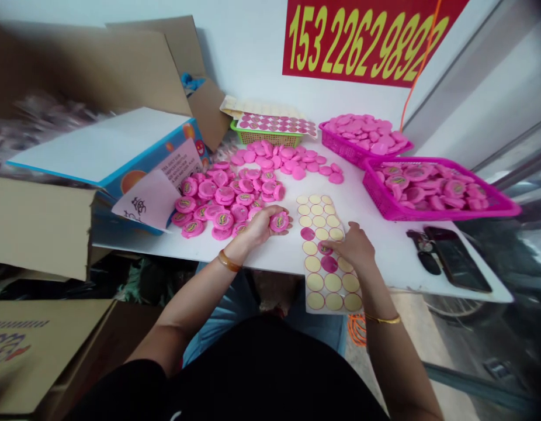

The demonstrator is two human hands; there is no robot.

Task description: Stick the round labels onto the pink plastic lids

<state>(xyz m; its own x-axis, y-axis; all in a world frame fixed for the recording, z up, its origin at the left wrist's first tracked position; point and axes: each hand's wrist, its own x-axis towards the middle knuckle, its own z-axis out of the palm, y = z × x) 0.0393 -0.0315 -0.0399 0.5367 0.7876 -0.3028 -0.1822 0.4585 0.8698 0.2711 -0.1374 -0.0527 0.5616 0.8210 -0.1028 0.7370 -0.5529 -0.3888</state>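
My left hand (pixel 265 227) is closed around a round pink plastic case (pixel 279 221) and holds it just above the table edge. Its top carries a round printed label. Over the sticker sheet (pixel 315 283), my right hand (pixel 354 247) has its fingertips on a round pink sticker (pixel 325 248); whether the sticker is lifted off I cannot tell. Most circles on the sheet are bare yellow backing, with pink stickers (pixel 329 265) left beside the fingers. The sheet's near end hangs past the table edge. Left of my left hand lies a heap of labelled pink cases (pixel 224 196).
More pink pieces (pixel 288 156) lie behind the heap. A magenta basket (pixel 441 215) of cases stands at right, another magenta basket (pixel 340 146) behind it. A green basket (pixel 268 139) holds sticker sheets. A phone (pixel 458 258) and keys (pixel 423 251) lie at right, a blue box (pixel 152 158) at left.
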